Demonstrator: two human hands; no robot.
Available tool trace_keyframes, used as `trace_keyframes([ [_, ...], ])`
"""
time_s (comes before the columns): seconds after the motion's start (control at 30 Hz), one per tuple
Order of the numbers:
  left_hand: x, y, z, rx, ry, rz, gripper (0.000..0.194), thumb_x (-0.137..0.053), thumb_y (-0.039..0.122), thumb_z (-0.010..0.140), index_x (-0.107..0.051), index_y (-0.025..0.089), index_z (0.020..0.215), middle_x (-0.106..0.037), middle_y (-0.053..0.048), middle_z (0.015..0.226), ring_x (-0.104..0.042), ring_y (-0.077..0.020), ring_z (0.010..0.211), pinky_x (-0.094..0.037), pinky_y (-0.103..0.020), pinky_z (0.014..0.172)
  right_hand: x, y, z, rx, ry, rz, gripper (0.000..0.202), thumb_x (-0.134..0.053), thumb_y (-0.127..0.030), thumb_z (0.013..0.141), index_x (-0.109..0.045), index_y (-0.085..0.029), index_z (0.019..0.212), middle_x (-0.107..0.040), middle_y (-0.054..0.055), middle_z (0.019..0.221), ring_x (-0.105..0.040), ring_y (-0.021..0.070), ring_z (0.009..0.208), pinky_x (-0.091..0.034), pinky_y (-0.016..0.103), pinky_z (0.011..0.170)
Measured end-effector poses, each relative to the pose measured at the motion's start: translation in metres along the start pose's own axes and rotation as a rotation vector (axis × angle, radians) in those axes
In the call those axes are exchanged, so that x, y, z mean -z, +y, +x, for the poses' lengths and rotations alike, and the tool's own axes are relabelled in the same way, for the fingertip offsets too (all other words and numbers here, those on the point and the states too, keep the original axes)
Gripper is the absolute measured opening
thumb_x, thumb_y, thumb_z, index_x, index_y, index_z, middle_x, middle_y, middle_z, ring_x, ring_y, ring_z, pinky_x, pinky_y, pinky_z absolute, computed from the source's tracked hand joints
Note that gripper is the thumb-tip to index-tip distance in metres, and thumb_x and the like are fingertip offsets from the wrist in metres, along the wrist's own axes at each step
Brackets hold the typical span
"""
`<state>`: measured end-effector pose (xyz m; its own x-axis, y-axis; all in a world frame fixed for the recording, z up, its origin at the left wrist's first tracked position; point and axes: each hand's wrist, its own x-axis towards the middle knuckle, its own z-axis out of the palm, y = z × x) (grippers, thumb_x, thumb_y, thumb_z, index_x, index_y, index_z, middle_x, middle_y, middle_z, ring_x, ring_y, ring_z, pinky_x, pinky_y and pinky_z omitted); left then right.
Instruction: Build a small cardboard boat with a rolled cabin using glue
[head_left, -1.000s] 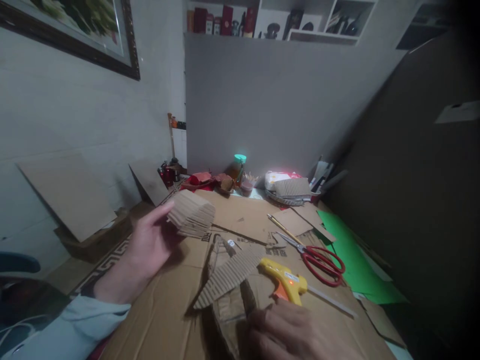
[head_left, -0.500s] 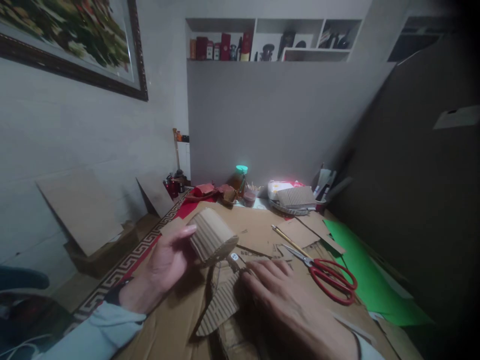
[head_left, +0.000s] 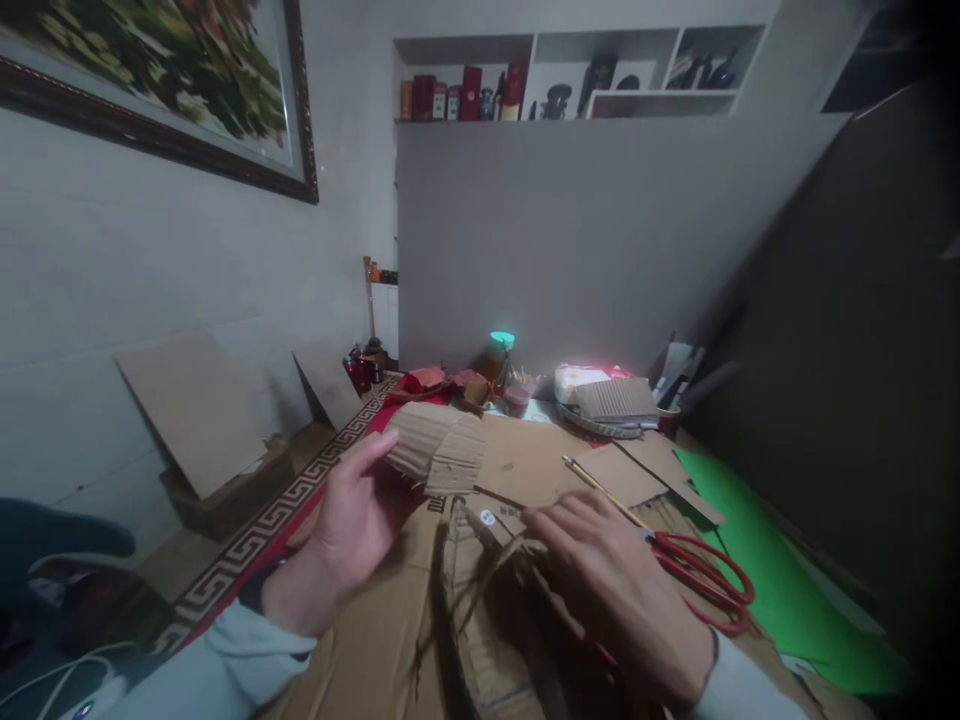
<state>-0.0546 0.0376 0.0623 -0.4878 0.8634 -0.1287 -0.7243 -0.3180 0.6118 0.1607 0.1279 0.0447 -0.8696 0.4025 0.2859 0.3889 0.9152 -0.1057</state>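
Observation:
A curved piece of corrugated cardboard point(head_left: 439, 445) is held up in my left hand point(head_left: 360, 520), its thumb on the near left edge. Below and to the right, my right hand point(head_left: 622, 590) is closed on a thin cardboard strip point(head_left: 499, 570), seen nearly edge-on. Under that strip lies a longer cardboard form point(head_left: 487, 660) with raised, ragged edges; my right hand and its shadow hide part of it. Red-handled scissors point(head_left: 705, 580) lie just beyond my right hand, their blades mostly covered by it.
A pencil point(head_left: 600, 485) and flat cardboard pieces point(head_left: 619, 475) lie beyond my right hand. Green sheet point(head_left: 787, 590) lies at the right. Along the back stand a jar with a glowing lid point(head_left: 502, 345), a small cup point(head_left: 517, 400) and a tray point(head_left: 600, 425) bearing corrugated cardboard.
The curved piece in my left hand has turned, showing more of its ribbed side. The strip at my right hand has tilted edge-on and moved off the form. The view has shifted left.

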Motion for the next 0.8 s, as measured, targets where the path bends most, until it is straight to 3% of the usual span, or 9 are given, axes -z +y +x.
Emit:
trace_keyframes([
  [0.13, -0.004, 0.002, -0.005, -0.039, -0.004, -0.009, 0.025, -0.052, 0.013, 0.088, -0.073, 0.008, 0.102, -0.079, -0.012, 0.092, -0.073, -0.0203, 0.076, -0.063, -0.03, 0.067, 0.013, 0.011, -0.002, -0.173, 0.089, 0.093, 0.027, -0.035, -0.013, 0.094, -0.062, -0.016, 0.1, -0.067, 0.009, 0.087, -0.057, 0.0243, 0.077, -0.043, 0.039, 0.072],
  [0.23, -0.007, 0.004, -0.01, -0.057, -0.002, -0.014, 0.025, -0.054, 0.014, 0.088, -0.073, 0.01, 0.103, -0.079, -0.011, 0.092, -0.073, -0.0198, 0.077, -0.063, -0.031, 0.069, 0.022, 0.013, -0.003, -0.247, 0.026, 0.206, 0.024, -0.037, -0.022, 0.095, -0.06, -0.018, 0.102, -0.066, 0.004, 0.076, -0.06, 0.0194, 0.066, -0.044, 0.031, 0.06],
  [0.4, -0.011, 0.003, -0.016, -0.075, 0.006, 0.004, 0.027, -0.054, 0.015, 0.089, -0.072, 0.01, 0.108, -0.078, -0.012, 0.101, -0.072, -0.0222, 0.087, -0.063, -0.035, 0.074, 0.014, 0.008, -0.006, -0.259, -0.128, 0.273, 0.026, -0.037, -0.025, 0.094, -0.061, -0.019, 0.104, -0.069, 0.005, 0.081, -0.065, 0.0205, 0.074, -0.049, 0.031, 0.064],
  [0.57, -0.014, 0.003, -0.015, -0.087, 0.008, 0.023, 0.025, -0.059, 0.015, 0.086, -0.073, 0.01, 0.106, -0.077, -0.012, 0.1, -0.071, -0.0221, 0.087, -0.062, -0.035, 0.076, 0.006, -0.003, -0.01, -0.237, -0.153, 0.221, 0.022, -0.041, -0.019, 0.094, -0.063, -0.019, 0.093, -0.068, 0.006, 0.081, -0.065, 0.0222, 0.074, -0.048, 0.034, 0.066],
  [0.7, -0.02, -0.002, -0.017, -0.079, -0.027, 0.04, 0.023, -0.057, 0.015, 0.088, -0.073, 0.011, 0.104, -0.077, -0.012, 0.102, -0.071, -0.022, 0.089, -0.062, -0.035, 0.079, 0.013, -0.019, -0.011, -0.221, -0.029, 0.164, 0.016, -0.049, -0.025, 0.094, -0.058, -0.019, 0.106, -0.066, 0.01, 0.099, -0.063, 0.0278, 0.09, -0.047, 0.043, 0.078],
  [0.77, -0.024, -0.006, -0.02, -0.051, -0.049, 0.055, 0.022, -0.058, 0.016, 0.088, -0.074, 0.01, 0.101, -0.077, -0.012, 0.101, -0.071, -0.0225, 0.089, -0.062, -0.034, 0.077, 0.018, -0.033, -0.009, -0.194, 0.132, 0.086, 0.018, -0.05, -0.036, 0.095, -0.054, -0.02, 0.102, -0.062, 0.01, 0.096, -0.059, 0.0295, 0.088, -0.044, 0.044, 0.076],
  [0.8, -0.026, -0.009, -0.022, -0.031, -0.062, 0.065, 0.022, -0.058, 0.016, 0.088, -0.075, 0.01, 0.1, -0.077, -0.013, 0.1, -0.071, -0.0227, 0.088, -0.062, -0.034, 0.075, 0.021, -0.041, -0.006, -0.145, 0.278, 0.008, 0.021, -0.051, -0.041, 0.094, -0.052, -0.021, 0.094, -0.06, 0.008, 0.087, -0.057, 0.0274, 0.078, -0.041, 0.039, 0.067],
])
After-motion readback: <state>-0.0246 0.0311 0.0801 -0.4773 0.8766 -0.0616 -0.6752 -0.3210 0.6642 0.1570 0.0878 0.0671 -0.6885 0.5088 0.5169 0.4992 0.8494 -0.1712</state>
